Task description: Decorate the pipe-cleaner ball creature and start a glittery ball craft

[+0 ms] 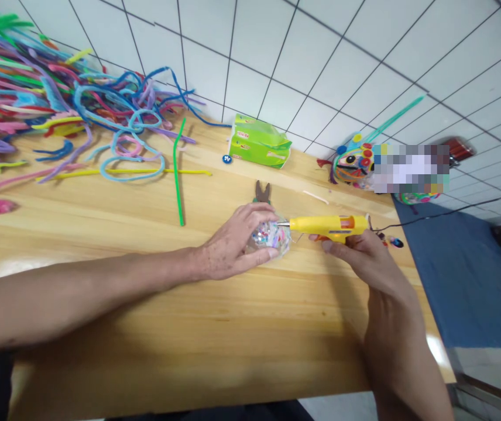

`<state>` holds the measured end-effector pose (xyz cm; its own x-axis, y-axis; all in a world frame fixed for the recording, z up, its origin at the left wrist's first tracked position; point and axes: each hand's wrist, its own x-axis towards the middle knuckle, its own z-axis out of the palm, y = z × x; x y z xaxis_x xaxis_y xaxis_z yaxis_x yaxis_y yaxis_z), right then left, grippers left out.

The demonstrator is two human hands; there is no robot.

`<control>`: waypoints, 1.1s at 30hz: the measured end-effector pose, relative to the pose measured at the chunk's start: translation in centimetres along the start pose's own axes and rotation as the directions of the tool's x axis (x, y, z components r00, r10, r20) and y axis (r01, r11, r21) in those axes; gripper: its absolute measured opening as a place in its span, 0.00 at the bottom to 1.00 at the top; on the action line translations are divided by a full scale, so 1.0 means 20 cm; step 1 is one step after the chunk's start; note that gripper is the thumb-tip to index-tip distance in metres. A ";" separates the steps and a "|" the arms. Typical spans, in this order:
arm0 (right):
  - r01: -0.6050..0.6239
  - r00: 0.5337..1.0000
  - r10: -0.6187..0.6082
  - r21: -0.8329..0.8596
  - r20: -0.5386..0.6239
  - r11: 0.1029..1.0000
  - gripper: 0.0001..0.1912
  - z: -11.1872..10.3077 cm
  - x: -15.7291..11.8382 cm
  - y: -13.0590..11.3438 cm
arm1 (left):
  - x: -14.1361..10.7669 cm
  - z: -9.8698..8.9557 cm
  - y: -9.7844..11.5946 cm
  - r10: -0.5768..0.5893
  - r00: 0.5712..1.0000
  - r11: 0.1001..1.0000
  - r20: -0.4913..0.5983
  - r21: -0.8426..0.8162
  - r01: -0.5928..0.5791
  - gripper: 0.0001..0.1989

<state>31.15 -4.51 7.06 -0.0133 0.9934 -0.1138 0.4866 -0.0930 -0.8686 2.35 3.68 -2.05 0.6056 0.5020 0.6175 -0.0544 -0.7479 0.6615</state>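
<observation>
My left hand (237, 242) is wrapped round a clear plastic piece with colourful bits in it (272, 235), thumb on the near side and fingers on the far side. My right hand (364, 254) grips a yellow hot glue gun (329, 225) by its handle, fingers at the orange trigger. The gun's metal nozzle points left and meets or nearly touches the clear piece's upper edge; which of the two I cannot tell. Just beyond my left fingers lie pliers (263, 192) with dark jaws, their handles mostly hidden.
A tangled heap of coloured pipe cleaners (57, 111) fills the back left. A green pipe cleaner (178, 175) lies nearer. By the tiled wall stand a green tissue pack (259, 142) and a decorated colourful object (351, 164). A black cord (452, 206) runs off right past the table's edge.
</observation>
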 end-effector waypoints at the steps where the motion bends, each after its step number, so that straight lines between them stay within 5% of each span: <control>1: 0.003 1.000 -0.003 -0.010 -0.001 1.000 0.15 0.00 0.00 0.00 | 0.00 0.00 0.00 0.000 1.000 1.000 -0.002 -0.002 0.000 0.29; 33: 0.003 1.000 -0.004 -0.030 -0.024 1.000 0.15 0.00 0.00 0.00 | 0.00 0.00 -0.01 0.012 1.000 0.999 0.001 0.030 -0.012 0.29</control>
<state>31.12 -4.59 7.03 0.0055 0.9951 -0.0989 0.5129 -0.0877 -0.8539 2.41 3.76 -2.21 0.6059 0.4922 0.6251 -0.0383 -0.7667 0.6408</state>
